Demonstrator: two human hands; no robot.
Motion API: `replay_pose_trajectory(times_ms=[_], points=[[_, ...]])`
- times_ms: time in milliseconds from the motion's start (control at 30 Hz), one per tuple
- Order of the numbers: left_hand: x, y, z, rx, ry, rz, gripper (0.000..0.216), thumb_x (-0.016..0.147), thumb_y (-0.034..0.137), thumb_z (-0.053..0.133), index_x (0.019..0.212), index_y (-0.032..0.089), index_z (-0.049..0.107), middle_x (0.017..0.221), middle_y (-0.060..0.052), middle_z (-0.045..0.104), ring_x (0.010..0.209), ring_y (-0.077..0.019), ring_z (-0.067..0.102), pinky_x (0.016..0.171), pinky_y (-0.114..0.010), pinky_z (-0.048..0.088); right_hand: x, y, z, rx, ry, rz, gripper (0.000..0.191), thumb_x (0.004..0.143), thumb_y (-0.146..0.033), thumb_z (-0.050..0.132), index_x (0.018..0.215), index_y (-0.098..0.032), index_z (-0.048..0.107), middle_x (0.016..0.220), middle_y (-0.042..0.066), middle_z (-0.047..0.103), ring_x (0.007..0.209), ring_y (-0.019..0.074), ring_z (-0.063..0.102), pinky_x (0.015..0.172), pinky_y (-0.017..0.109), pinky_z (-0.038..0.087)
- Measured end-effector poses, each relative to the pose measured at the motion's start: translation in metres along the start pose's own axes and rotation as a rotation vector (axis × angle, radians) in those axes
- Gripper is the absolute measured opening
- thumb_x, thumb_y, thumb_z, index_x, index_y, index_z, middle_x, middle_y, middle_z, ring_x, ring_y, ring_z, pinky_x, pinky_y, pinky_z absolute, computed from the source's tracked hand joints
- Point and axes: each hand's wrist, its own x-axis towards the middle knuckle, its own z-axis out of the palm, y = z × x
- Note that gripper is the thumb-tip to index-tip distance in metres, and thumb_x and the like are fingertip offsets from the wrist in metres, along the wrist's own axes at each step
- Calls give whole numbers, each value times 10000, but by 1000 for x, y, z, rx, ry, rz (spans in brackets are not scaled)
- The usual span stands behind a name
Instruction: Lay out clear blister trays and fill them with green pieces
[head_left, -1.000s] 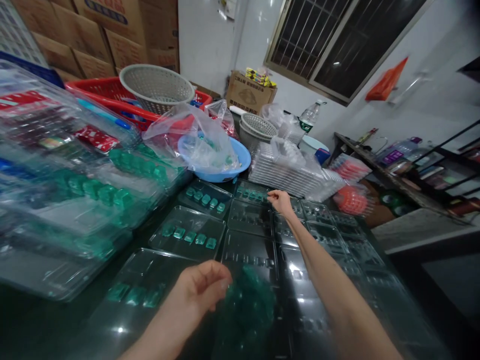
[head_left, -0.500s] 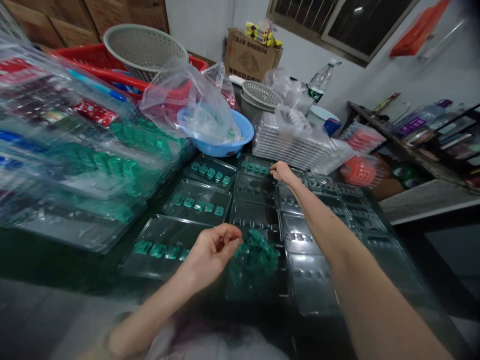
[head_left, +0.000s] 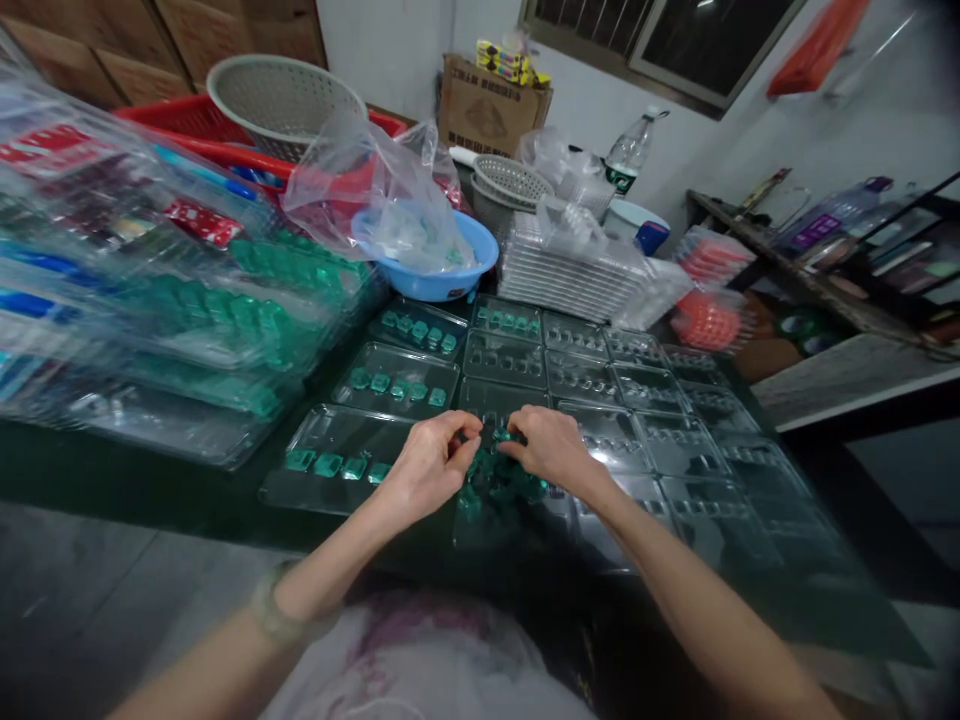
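My left hand [head_left: 436, 455] is closed in a pinch at the left edge of a loose pile of translucent green plastic pieces [head_left: 491, 470]. What its fingertips hold, if anything, is too small to make out. Just across from it, my right hand [head_left: 551, 446] pinches a small green piece [head_left: 508, 436] over the pile. Left of the hands, a clear plastic tray [head_left: 349, 425] carries a row of green pieces. Behind it another clear tray [head_left: 356, 357] has a similar row. To the right, clear trays [head_left: 600, 420] show rows of moulded bumps without green in them.
Stacked clear packages with green parts [head_left: 247, 320] fill the left. At the back are a blue basin [head_left: 480, 245] with plastic bags, a grey perforated basket [head_left: 285, 95] and a stack of clear trays [head_left: 555, 270]. A shelf [head_left: 825, 290] stands right.
My right hand has come back from the far green-filled tray to the pile, beside my left hand. The left hand stays pinched in nearly the same place. The view has shifted slightly.
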Motion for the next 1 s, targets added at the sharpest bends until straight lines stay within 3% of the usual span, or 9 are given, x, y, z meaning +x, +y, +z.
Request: replay_pose_trajectory(times_ms=[133, 300, 367, 467, 533, 700, 1000], points=[[1, 0, 0, -29, 53, 4, 159, 796, 230, 503, 886, 145, 604, 786, -47, 631, 679, -154, 583, 625, -256, 450, -2, 2, 10, 219, 66, 38, 62, 732, -249, 601, 767, -199, 611, 762, 20, 610, 710, 156, 556, 605, 263, 366], [0, 18, 5, -248, 4, -98, 276, 801, 268, 512, 1013, 117, 605, 818, -64, 638, 624, -135, 562, 535, -231, 438, -7, 8, 9, 1059, 132, 43, 163, 720, -257, 632, 867, -189, 617, 759, 4, 624, 699, 130, 571, 645, 251, 426], [-1, 28, 9, -326, 8, -111, 253, 788, 270, 535, 969, 120, 629, 759, -45, 623, 551, -109, 514, 487, -218, 412, -11, 4, 6, 1259, 150, 42, 195, 691, -254, 666, 870, -192, 623, 776, 1, 629, 715, 127, 575, 669, 254, 437], [-4, 36, 12, -408, 113, -110, 161, 747, 261, 593, 821, 131, 654, 722, -28, 600, 570, -102, 496, 491, -205, 404, -16, -4, 3, 1331, 179, 68, 184, 651, -240, 701, 815, -195, 631, 738, -10, 614, 693, 120, 559, 670, 252, 437], [-6, 38, 11, -451, 151, -119, 164, 735, 256, 611, 848, 144, 650, 739, -25, 601, 598, -108, 508, 492, -199, 403, -17, -8, 3, 1354, 188, 81, 186, 641, -243, 707, 799, -197, 620, 739, -11, 604, 696, 123, 552, 672, 257, 438], [-9, 35, 4, -460, 7, -30, 231, 744, 240, 602, 956, 158, 641, 785, -28, 578, 618, -105, 509, 494, -196, 392, -18, -13, 4, 1409, 173, 58, 211, 594, -230, 734, 745, -191, 592, 770, -9, 582, 740, 138, 545, 708, 273, 436], [-9, 27, 6, -477, -47, 23, 90, 768, 223, 580, 770, 136, 555, 862, -39, 559, 754, -131, 541, 621, -223, 423, -21, -22, 6, 1493, 65, 60, 192, 590, -224, 741, 648, -169, 566, 674, -30, 534, 657, 110, 507, 626, 239, 399]])
